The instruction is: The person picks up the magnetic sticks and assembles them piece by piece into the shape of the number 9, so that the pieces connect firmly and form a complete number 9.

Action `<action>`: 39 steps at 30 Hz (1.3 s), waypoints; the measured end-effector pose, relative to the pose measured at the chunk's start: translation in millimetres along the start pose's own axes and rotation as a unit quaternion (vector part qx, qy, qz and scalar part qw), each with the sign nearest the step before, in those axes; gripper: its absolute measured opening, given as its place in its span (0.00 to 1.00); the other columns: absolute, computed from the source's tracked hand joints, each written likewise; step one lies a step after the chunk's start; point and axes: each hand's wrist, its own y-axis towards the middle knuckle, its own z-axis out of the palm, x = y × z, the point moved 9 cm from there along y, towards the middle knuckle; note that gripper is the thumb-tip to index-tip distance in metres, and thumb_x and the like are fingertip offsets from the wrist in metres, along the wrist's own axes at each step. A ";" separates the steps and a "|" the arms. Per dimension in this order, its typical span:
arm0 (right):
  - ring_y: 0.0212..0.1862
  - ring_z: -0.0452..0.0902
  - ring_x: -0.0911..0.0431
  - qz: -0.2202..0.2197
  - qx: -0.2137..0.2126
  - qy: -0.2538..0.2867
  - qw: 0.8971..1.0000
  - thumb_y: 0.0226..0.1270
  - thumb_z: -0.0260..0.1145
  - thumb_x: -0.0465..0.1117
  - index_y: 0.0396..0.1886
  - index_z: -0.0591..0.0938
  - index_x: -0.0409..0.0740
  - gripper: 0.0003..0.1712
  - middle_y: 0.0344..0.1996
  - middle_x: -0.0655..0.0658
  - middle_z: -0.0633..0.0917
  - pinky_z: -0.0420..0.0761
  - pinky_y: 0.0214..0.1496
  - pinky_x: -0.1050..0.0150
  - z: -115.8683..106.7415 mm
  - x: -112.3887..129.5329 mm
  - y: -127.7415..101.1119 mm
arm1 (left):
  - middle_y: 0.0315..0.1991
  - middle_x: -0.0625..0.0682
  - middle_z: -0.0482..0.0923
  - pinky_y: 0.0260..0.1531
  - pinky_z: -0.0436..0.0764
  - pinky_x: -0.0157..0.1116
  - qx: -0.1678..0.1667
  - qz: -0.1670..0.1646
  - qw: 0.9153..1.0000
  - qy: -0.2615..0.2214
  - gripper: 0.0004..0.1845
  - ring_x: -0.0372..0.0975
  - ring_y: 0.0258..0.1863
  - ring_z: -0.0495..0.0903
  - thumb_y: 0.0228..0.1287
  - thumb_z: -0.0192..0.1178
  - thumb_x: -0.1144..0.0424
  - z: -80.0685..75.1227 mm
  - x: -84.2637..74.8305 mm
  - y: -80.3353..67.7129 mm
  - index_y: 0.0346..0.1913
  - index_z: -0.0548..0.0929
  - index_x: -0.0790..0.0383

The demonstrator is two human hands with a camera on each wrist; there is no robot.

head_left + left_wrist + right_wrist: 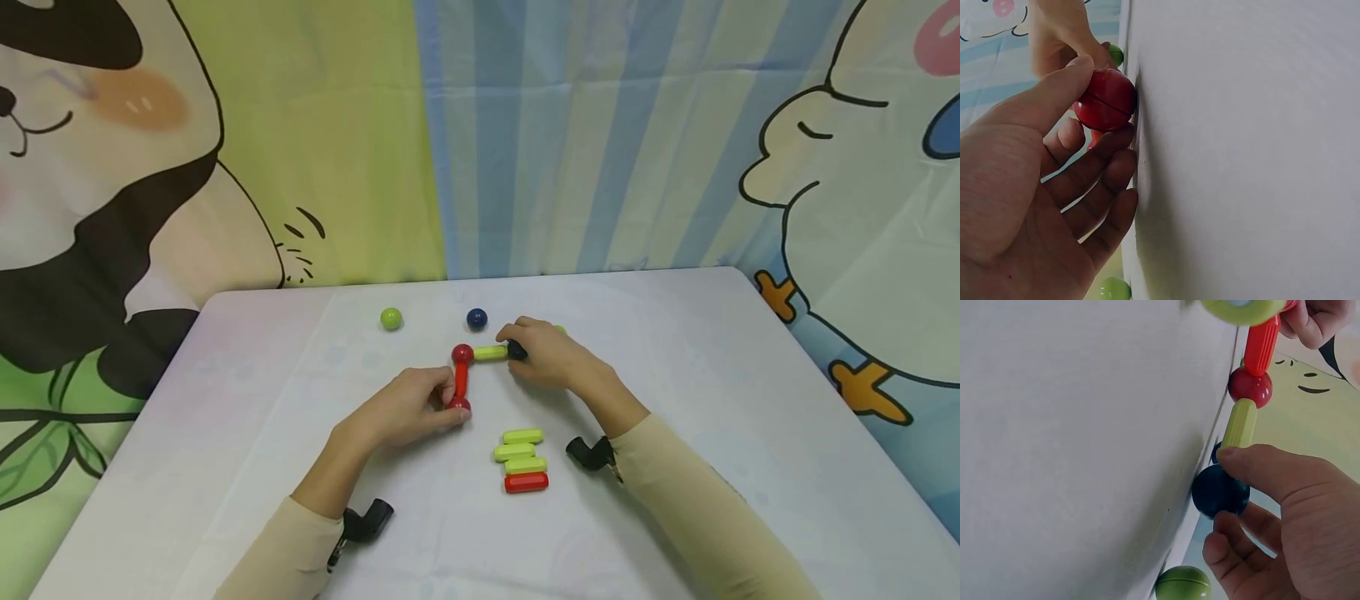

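An L-shaped chain lies mid-table: a red ball (459,405), a red rod (461,379), a corner red ball (462,354), a yellow-green rod (491,352) and a dark blue ball (517,352). My left hand (447,408) pinches the near red ball (1105,100) between thumb and fingers. My right hand (519,343) pinches the dark blue ball (1220,490) at the end of the green rod (1240,424), which joins the corner red ball (1250,386) and the red rod (1261,344).
A loose green ball (391,318) and a loose dark blue ball (476,318) sit behind the chain. Three yellow-green rods (514,452) and one red rod (527,482) lie stacked side by side near me. Another green ball (1182,584) lies by my right hand. The white table (675,350) is backed by cartoon curtains.
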 end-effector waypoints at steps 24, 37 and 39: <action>0.45 0.76 0.52 -0.030 -0.032 0.061 0.997 0.75 0.65 0.42 0.58 0.83 0.43 0.16 0.51 0.43 0.83 0.79 0.55 0.52 5.2 -9.0 -7.6 | 0.37 0.44 0.76 0.39 0.75 0.36 -0.031 0.015 0.994 -0.103 0.16 0.39 0.38 0.76 0.67 0.70 0.49 13.4 26.9 -0.1 0.47 0.74 0.48; 0.40 0.77 0.56 -0.038 -0.054 0.062 0.996 0.74 0.67 0.42 0.62 0.81 0.41 0.21 0.56 0.42 0.80 0.81 0.48 0.58 -2.3 -4.5 -11.0 | 0.35 0.45 0.77 0.41 0.76 0.36 -0.028 0.004 0.993 -0.116 0.17 0.40 0.38 0.77 0.63 0.73 0.48 9.7 26.6 4.1 0.45 0.75 0.47; 0.38 0.77 0.57 -0.043 -0.057 0.067 0.995 0.74 0.67 0.42 0.63 0.80 0.41 0.22 0.56 0.42 0.79 0.81 0.46 0.60 -5.7 -1.5 -12.9 | 0.36 0.46 0.77 0.41 0.76 0.37 -0.027 0.007 0.992 -0.120 0.17 0.40 0.38 0.77 0.63 0.73 0.49 9.1 25.1 4.4 0.45 0.76 0.48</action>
